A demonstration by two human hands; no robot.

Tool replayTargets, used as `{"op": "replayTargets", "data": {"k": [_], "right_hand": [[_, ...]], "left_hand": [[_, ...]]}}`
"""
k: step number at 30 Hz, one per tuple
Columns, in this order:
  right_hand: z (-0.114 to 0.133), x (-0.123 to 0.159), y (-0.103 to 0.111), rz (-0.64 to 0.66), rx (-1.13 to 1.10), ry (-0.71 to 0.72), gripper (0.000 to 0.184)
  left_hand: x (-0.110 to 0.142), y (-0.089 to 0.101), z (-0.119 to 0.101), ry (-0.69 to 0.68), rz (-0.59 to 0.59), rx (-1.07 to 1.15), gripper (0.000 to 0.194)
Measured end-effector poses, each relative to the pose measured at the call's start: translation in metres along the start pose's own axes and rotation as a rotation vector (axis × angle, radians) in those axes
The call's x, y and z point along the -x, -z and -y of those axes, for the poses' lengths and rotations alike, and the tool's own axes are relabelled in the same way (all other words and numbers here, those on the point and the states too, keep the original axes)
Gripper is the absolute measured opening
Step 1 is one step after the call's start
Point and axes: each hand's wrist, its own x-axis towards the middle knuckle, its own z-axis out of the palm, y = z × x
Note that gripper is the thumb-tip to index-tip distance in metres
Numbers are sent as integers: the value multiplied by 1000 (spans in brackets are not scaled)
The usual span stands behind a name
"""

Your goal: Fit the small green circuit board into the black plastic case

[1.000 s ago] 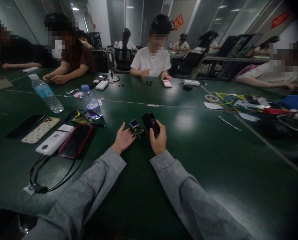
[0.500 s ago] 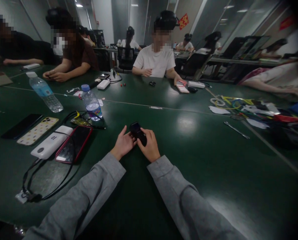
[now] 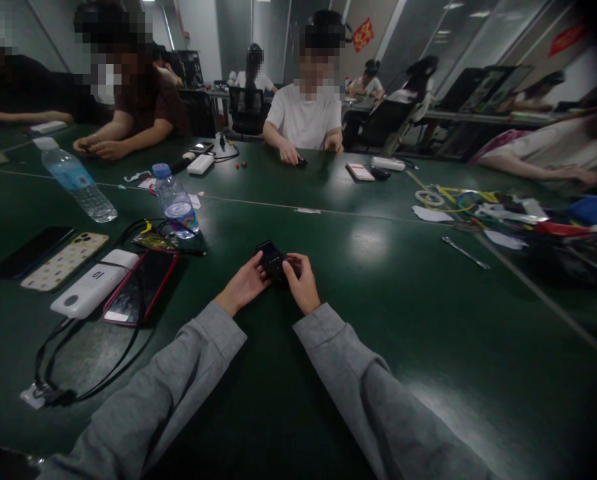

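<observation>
Two hands on one black case [image 3: 271, 259] right now, just up from the middle of the view. Taking that case as the clock centre, with 12 pointing away from the wearer, the left hand [image 3: 243, 283] comes in from 8 o'clock with thumb and fingers curled round the near-left edge, and the right hand [image 3: 303, 283] pinches the opposite edge from 4. Can't tell if it's touching the table [image 3: 378, 320] or held just above it. Looks to me like the step here is lining up or seating the case with both hands, so I'd say the next move calls for a steady grip and even pressure from both sides. The bottle [image 3: 177, 203] sits at 10, the red phone [image 3: 141, 287] between 8 and 9, the wrench [image 3: 464, 253] at 3. Compared with a second ago: the green board was on the flat left palm and the case was apart in the right hand; now no green shows, and I can't see what's underneath. Near 12, a co-worker's hand [image 3: 291, 155] is now on something small and dark.
</observation>
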Motion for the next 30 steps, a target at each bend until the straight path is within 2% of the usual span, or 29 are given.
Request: {"op": "replayTargets", "data": {"k": [2, 6, 11, 22, 30], "right_hand": [[0, 0, 0, 19, -4, 4, 35], [2, 0, 0, 58, -3, 23, 32], [1, 1, 1, 92, -49, 4, 34], [1, -7, 10, 244, -272, -143, 45], [6, -9, 18, 190, -422, -323, 50]], "left_hand": [[0, -1, 3, -47, -7, -62, 14], [3, -3, 7, -147, 8, -145, 36], [6, -2, 6, -152, 35, -186, 43], [6, 0, 6, -144, 80, -289, 44], [1, 1, 12, -216, 126, -387, 52]]}}
